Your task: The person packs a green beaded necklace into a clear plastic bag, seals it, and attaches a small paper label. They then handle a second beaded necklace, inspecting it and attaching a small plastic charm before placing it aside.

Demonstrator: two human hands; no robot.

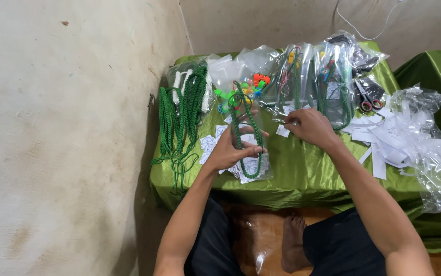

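Observation:
My left hand [229, 151] holds a clear plastic bag [248, 128] with a green braided cord [253, 134] looped inside it, upright over the green cloth of the low table [302, 174]. My right hand [310, 126] rests further right on the table, its fingertips pinching a small white paper slip [283, 131]. Small printed paper cards [209, 145] lie under and beside the left hand.
A bundle of green and white cords [182, 110] hangs over the table's left edge. Bright plastic pieces [253, 84] and filled clear bags [327, 76] sit at the back. Scissors [369, 97], white paper strips [384, 138] and empty bags [435, 158] lie right. A wall stands left.

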